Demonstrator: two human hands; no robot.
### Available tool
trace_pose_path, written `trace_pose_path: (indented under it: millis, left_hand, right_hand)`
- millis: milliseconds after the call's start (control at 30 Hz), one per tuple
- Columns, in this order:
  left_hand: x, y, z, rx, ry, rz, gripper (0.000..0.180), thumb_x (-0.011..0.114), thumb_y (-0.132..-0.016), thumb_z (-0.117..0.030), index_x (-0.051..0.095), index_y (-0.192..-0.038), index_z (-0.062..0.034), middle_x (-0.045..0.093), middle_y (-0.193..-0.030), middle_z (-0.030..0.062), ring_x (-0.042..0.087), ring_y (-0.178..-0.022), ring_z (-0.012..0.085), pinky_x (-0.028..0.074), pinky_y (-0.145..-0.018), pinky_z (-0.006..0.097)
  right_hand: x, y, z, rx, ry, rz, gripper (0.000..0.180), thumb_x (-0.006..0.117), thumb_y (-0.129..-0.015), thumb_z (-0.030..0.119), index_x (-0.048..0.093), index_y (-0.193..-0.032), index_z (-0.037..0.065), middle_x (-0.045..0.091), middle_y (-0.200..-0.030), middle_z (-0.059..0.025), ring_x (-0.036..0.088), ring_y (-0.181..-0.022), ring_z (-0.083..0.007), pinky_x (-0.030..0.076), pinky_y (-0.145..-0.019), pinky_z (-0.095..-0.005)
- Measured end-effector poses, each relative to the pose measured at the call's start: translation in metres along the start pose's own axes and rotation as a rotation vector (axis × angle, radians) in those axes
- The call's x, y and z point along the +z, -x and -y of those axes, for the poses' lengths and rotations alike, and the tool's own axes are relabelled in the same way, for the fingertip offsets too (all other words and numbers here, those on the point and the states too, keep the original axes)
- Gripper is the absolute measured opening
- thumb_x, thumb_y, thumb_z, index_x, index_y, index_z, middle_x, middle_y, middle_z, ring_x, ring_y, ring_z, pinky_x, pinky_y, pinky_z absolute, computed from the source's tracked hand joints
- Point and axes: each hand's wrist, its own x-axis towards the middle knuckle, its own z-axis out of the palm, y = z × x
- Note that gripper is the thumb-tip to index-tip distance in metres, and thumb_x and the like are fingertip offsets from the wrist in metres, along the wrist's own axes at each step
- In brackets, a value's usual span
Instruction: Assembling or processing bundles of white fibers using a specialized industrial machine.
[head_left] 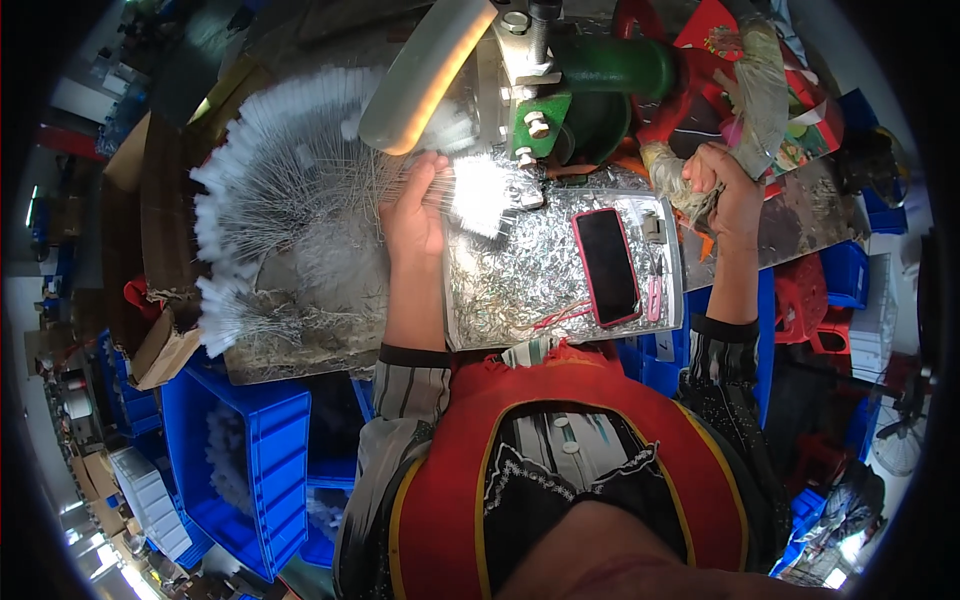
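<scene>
My left hand [413, 218] is closed on the thin wire stems of several small brushes. Their white bristle heads [478, 195] fan out to the right of my fingers, brightly lit beneath the lamp and close to the green press [540, 125]. To the left spreads a large pile of similar wire-stemmed white brushes [275, 190], some stems reaching as far as my left wrist. My right hand [722, 185] is wrapped in a fist round the lower end of the press's cloth-wrapped lever [762, 95]. The press's working point is partly hidden by bolts and glare.
A foil-covered board [510, 285] lies before me, with a dark-screened phone [606, 266] in a pink case and pink-handled snips [654, 295]. The lamp [425, 75] hangs above. A cardboard box [165, 220] stands left; a blue bin [245, 470] holding white brushes sits below the table.
</scene>
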Motion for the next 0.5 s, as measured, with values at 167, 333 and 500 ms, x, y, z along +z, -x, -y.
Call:
trace_pose_path:
  millis: [167, 333, 500]
  left_hand:
    - [0.0, 0.002, 0.001, 0.015, -0.01, 0.002, 0.033, 0.058, -0.074, 0.006, 0.047, -0.105, 0.0055, 0.059, -0.091, 0.0159, 0.059, -0.08, 0.0217, 0.052, -0.072, 0.032]
    - [-0.002, 0.004, -0.001, -0.02, -0.08, 0.043, 0.04, 0.059, -0.074, 0.006, 0.043, -0.111, 0.0032, 0.059, -0.088, 0.0141, 0.059, -0.078, 0.0197, 0.053, -0.069, 0.029]
    - [-0.004, -0.003, 0.013, 0.154, -0.034, -0.104, 0.037, 0.06, -0.073, 0.006, 0.047, -0.107, 0.0028, 0.059, -0.088, 0.0138, 0.059, -0.077, 0.0177, 0.051, -0.064, 0.027]
  right_hand:
    - [0.0, 0.0, 0.001, 0.017, 0.007, 0.006, 0.019, 0.054, -0.07, 0.002, 0.05, -0.051, 0.002, 0.044, -0.046, -0.0063, 0.045, -0.044, -0.0166, 0.041, -0.053, -0.0294]
    - [0.001, 0.0, 0.002, 0.028, -0.007, 0.002, 0.02, 0.054, -0.07, 0.002, 0.049, -0.051, 0.001, 0.044, -0.046, -0.0066, 0.045, -0.045, -0.0169, 0.041, -0.054, -0.0293]
    - [0.002, 0.001, 0.003, 0.036, 0.007, 0.004, 0.021, 0.055, -0.07, 0.003, 0.049, -0.05, 0.001, 0.044, -0.047, -0.0067, 0.045, -0.045, -0.0171, 0.041, -0.054, -0.0294]
